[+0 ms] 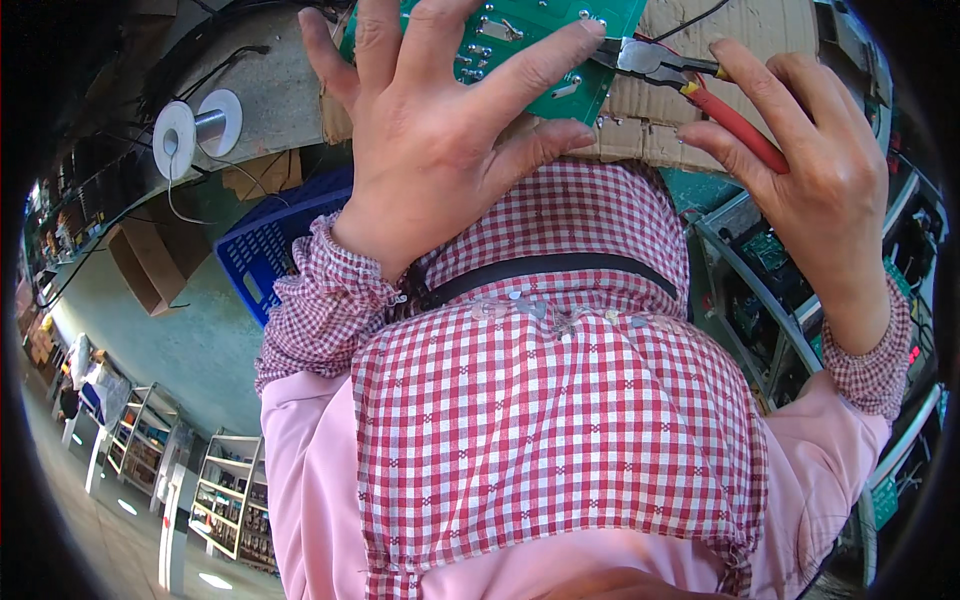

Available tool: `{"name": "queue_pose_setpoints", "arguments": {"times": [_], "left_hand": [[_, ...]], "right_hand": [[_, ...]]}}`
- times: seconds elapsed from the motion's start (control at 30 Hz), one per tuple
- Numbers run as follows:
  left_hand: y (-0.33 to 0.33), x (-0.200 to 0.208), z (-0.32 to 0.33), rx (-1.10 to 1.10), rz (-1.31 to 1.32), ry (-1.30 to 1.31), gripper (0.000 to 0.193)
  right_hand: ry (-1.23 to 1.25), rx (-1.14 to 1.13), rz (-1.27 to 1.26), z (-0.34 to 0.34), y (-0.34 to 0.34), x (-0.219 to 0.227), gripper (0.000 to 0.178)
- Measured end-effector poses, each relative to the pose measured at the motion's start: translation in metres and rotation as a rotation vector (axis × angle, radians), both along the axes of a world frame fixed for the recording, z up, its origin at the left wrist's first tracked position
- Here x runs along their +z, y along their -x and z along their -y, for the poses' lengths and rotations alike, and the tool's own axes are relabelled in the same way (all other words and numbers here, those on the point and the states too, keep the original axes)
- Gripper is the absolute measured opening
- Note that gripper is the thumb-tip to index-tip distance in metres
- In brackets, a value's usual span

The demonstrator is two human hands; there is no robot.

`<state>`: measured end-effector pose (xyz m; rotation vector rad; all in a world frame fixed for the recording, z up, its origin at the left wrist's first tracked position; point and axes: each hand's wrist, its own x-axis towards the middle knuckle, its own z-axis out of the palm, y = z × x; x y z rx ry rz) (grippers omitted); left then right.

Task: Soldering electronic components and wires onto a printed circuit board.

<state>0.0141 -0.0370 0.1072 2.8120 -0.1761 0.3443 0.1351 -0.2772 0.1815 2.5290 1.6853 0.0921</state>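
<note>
A green circuit board (545,45) with silvery solder joints lies on brown cardboard at the top of the view. My left hand (430,120) rests spread over it, the index fingertip pressing near the board's right edge. Red-handled cutting pliers (735,125) are gripped in my right hand (825,150). Their jaws (640,57) reach over the board's right edge, close beside my left index fingertip. Whatever sits between the jaw tips is too small to make out.
To the left on the bench stands a spool of solder wire (178,140), a loose strand hanging from it. Dark cables (210,60) lie behind it. Below the bench edge are a blue plastic basket (270,240) and an open cardboard box (150,265). Racks with boards (765,250) stand at right.
</note>
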Motion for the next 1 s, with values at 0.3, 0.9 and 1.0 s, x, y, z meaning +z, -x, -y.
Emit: {"name": "queue_pose_setpoints", "arguments": {"times": [0.3,0.9,1.0], "left_hand": [[-0.002,0.003,0.003,0.033,-0.028,-0.007,0.046],[-0.004,-0.016,-0.028,-0.017,0.200,0.281,0.074],[-0.007,-0.022,-0.030,-0.038,0.245,0.186,0.070]], "right_hand": [[-0.004,0.003,-0.051,0.000,-0.004,0.001,0.046],[-0.059,-0.172,-0.176,-0.025,-0.001,-0.006,0.045],[-0.036,-0.172,-0.176,-0.028,0.000,-0.002,0.045]]}}
